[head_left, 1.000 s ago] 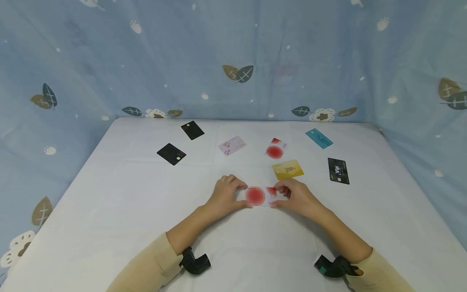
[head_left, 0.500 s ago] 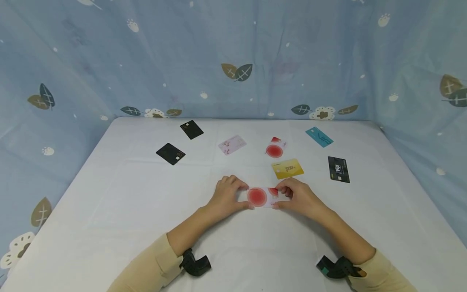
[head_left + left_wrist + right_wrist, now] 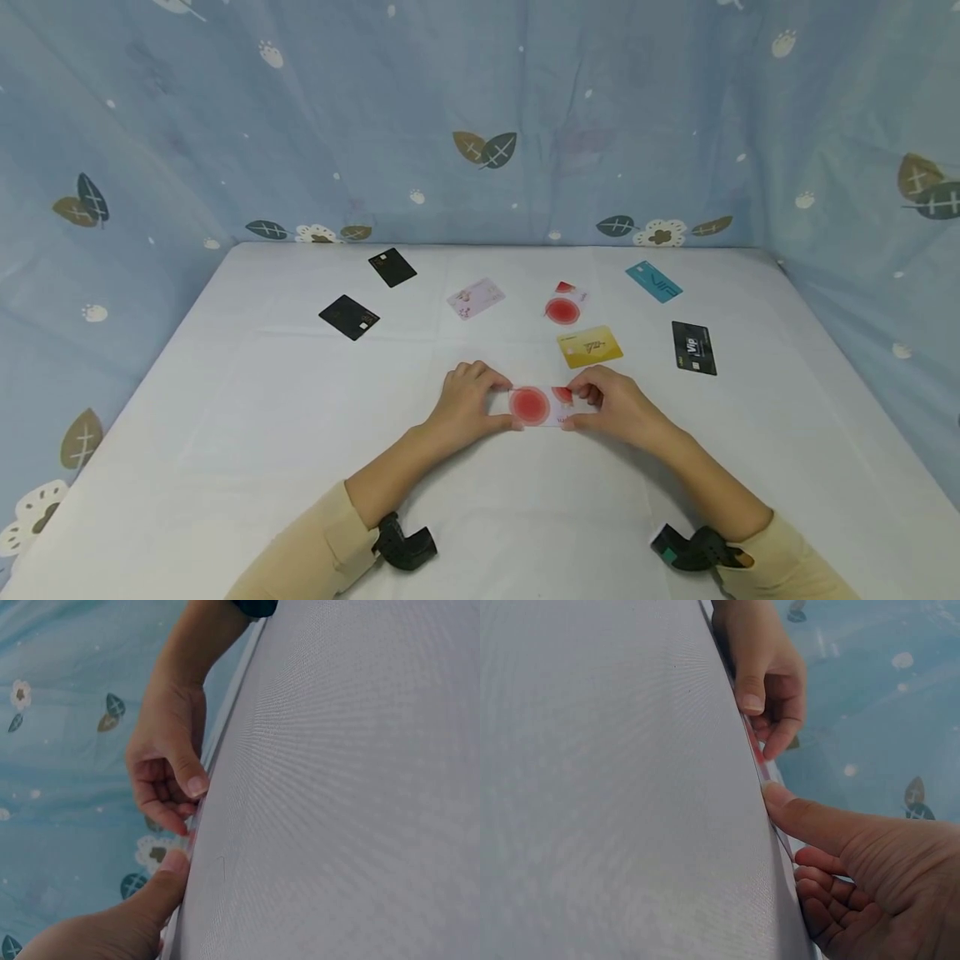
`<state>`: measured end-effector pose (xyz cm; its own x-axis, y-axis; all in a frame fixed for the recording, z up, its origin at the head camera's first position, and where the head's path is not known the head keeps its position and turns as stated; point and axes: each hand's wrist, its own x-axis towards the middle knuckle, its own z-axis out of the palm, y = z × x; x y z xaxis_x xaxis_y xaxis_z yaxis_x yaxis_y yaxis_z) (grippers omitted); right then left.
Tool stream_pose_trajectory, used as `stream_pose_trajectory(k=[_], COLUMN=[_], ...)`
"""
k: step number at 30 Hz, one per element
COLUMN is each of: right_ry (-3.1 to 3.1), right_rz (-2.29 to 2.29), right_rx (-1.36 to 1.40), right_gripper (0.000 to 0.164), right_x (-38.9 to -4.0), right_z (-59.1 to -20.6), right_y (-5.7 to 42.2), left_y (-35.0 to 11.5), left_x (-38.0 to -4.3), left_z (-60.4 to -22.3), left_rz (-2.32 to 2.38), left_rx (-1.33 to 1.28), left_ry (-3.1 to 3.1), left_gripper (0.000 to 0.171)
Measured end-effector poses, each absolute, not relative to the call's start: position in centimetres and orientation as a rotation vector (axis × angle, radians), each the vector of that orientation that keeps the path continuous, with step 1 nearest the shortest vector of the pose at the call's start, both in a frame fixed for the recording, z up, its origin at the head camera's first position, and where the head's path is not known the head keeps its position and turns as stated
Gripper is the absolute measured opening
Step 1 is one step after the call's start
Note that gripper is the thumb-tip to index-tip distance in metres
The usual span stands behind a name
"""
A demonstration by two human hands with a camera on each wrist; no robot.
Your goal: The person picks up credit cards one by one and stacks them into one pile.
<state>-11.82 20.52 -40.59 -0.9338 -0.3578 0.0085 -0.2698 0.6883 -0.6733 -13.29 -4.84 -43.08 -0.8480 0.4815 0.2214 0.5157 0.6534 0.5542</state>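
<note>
A white card with a red circle (image 3: 529, 406) lies sideways in front of the person in the head view. The left hand (image 3: 471, 398) grips its left end, thumb at the near edge and fingers at the far edge. On the other end, the right hand (image 3: 611, 404) pinches the card the same way and covers its right corners. Just beyond the right fingers lies a yellow card (image 3: 590, 347). Both wrist views show the card almost edge-on, low at the tabletop, with the left thumb (image 3: 166, 885) and the right thumb (image 3: 802, 817) against it.
Two black cards (image 3: 349, 317) lie at the back left of the white table (image 3: 262, 417). Farther back are a pale pink card (image 3: 476, 298), another red-circle card (image 3: 564, 305) and a blue VIP card (image 3: 654, 282). A black VIP card (image 3: 693, 348) lies to the right.
Both hands and the card between them have shifted very slightly to the right. The grip looks the same, and the other cards lie as before.
</note>
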Motion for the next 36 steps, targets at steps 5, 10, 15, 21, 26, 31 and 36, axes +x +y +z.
stream_pose_trajectory(k=[5,10,15,21,26,31,36], right_ry=[2.781,2.782,2.781,2.779,2.785,2.790,2.786], right_rz=[-1.071,-1.057,-1.053,-1.051,-1.051,-1.052,-1.056], right_rx=[-0.508,-0.490,-0.493,-0.498,-0.496,-0.504,-0.500], right_gripper=[0.041,0.042,0.043,0.042,0.042,0.042,0.042], right_x=[-11.79,-11.91,-11.98,-11.87,-11.83,-11.89,-11.91], right_z=[-40.59,-40.67,-40.76,-40.69,-40.73,-40.86,-40.90], right_y=[20.43,20.52,20.60,20.49,20.42,20.50,20.54], left_y=[-4.87,-4.86,-4.88,-4.95,-5.06,-5.13,-5.09], left_x=[-13.39,-13.49,-13.50,-13.43,-13.39,-13.47,-13.58], left_z=[-43.07,-42.99,-43.00,-43.08,-42.95,-42.97,-43.14], left_rz=[-0.952,-0.943,-0.987,-0.967,-0.967,-0.989,-0.996], left_rx=[-0.852,-0.870,-0.873,-0.873,-0.872,-0.881,-0.887], left_ry=[-2.811,-2.805,-2.806,-2.800,-2.797,-2.787,-2.793], left_gripper=[0.050,0.051,0.050,0.049,0.049,0.048,0.049])
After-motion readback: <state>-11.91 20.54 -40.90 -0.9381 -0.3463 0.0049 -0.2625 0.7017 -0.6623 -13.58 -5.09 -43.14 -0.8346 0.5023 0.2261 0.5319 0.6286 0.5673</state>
